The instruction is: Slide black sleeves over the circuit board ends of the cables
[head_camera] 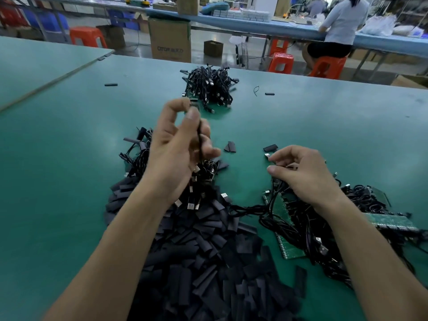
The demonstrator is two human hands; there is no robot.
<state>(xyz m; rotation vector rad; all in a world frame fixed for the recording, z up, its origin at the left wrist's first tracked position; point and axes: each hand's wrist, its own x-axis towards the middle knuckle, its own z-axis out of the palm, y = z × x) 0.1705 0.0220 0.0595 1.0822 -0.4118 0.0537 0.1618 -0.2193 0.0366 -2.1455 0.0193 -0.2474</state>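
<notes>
My left hand [178, 144] is raised over the green table and pinches a thin black cable [199, 140] between thumb and fingers; the cable hangs down toward a bundle of USB plugs [193, 200]. My right hand [301, 172] rests at the right on a tangle of black cables with green circuit boards [293, 246], its fingers curled round a cable beside a USB plug [267, 155]. A big heap of flat black sleeves [208, 269] lies between my forearms.
A separate pile of black cables [209, 89] lies farther back on the green table [324, 126]. Loose sleeves [270, 148] lie near my right hand. Beyond the table edge stand cardboard boxes [170, 40], orange stools [280, 62] and a seated person [340, 26].
</notes>
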